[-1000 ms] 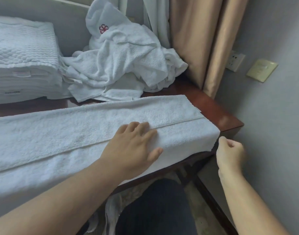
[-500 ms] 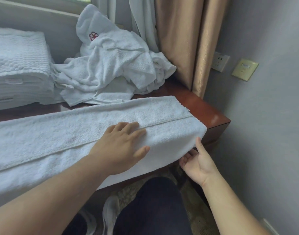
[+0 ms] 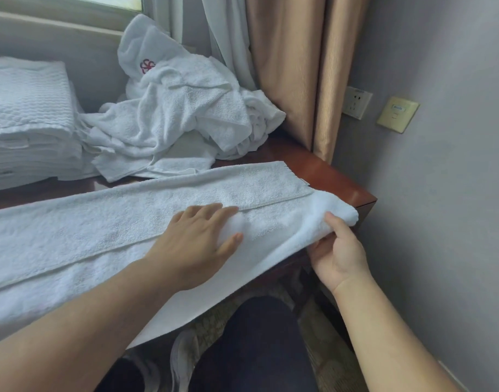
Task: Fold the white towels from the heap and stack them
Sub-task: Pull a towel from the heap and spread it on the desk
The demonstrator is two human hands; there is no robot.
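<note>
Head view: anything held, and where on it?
The folded towel, pinched at its right end by the right hand; the left hand only presses flat on it.

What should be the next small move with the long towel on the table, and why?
Probably the right hand should lift the end of the towel that it pinches and carry it leftward to fold the strip across. The towel lies folded lengthwise on the table, and the left hand presses flat on it, holding it steady.
</note>
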